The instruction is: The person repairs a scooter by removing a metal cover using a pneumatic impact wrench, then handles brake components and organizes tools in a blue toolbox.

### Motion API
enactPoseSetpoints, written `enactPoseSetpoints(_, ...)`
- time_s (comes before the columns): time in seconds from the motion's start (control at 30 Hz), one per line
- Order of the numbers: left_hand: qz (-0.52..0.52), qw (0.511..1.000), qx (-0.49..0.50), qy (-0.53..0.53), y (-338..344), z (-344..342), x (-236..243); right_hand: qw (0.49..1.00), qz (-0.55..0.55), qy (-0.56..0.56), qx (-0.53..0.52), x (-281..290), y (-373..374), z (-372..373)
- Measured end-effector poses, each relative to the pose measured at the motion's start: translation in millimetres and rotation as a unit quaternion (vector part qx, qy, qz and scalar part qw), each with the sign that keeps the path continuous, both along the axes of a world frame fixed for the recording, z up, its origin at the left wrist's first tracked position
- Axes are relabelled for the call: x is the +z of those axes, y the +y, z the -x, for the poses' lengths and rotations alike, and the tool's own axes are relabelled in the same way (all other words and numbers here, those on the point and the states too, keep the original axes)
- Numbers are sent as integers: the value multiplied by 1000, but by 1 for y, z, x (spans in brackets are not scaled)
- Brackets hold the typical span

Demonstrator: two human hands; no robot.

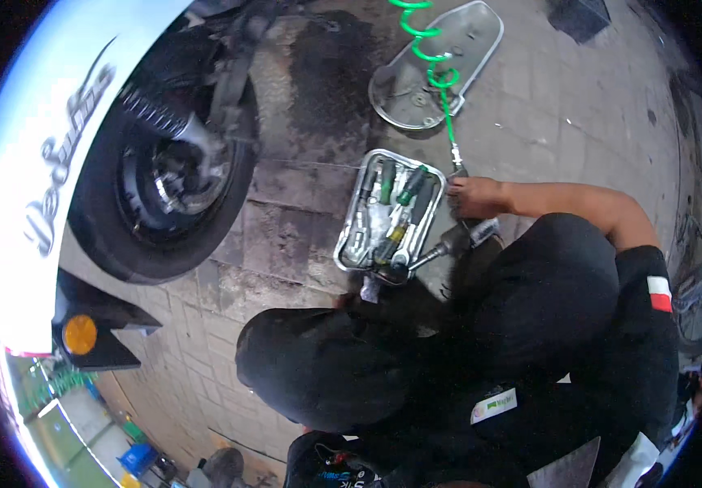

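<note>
Nearest: wearer's dark clothing; a white tag (pixel 494 405) on the front, a white-and-red band (pixel 659 294) on the right sleeve. Both knees bent, left knee (pixel 318 366) and right knee (pixel 558 268) up in view.

Left hand (pixel 340 301): mostly hidden behind the left knee; only a small patch shows. Cannot tell whether it is open, closed or holding anything. A scrap of clear plastic (pixel 370 289) is just beside it, below the tray.

Right hand (pixel 478 198): fingers wrapped around the handle of an air gun (pixel 457 239), just right of the tray. Body of gun below the hand, in front of the right knee; its thin metal nose points left to the tray's lower right corner. Contact there cannot be determined.

Tray (pixel 339 244): metal, rounded corners, on the paving (pixel 530 154). Contents: green-handled screwdrivers (pixel 410 187), a yellow-and-black handle (pixel 391 243), metal tools, a clear bag (pixel 379 218).

Hose (pixel 450 122): green, coiled, runs from the gun's handle up across a metal cover (pixel 477 41). Cover lies on the paving beyond the tray, hollow side up.

Left side: scooter panel (pixel 9 187), pale; wheel (pixel 111 244) beneath with spring (pixel 151 112); orange reflector (pixel 80 334) on a dark flap (pixel 119 329).

Upper right: a dark object (pixel 580 18), kind unclear.
</note>
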State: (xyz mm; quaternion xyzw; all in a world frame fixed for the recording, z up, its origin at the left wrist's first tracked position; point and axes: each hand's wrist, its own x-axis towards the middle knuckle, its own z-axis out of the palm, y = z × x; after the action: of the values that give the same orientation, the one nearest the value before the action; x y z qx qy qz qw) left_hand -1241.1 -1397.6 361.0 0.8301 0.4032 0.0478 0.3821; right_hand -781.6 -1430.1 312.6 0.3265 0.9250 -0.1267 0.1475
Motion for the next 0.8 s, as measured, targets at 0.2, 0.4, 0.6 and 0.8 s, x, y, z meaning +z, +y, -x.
enactPoseSetpoints(0.2, -70, 972, -218, -42, 31, -74, -11, 989, 133, -70, 9, 15, 25, 22)
enactPoseSetpoints(0.4, -290, 852, -436, 12, 39, -133, -29, 981, 178, 14, -76, 20, -3, 61)
enactPoseSetpoints(0.6, -277, 860, -422, 72, 18, -152, -49, 960, -2, 239, -148, -36, -38, 52)
enactPoseSetpoints(0.8, -241, 880, -409, 21, 22, -139, -46, 967, 63, 185, -166, 16, -31, 57)
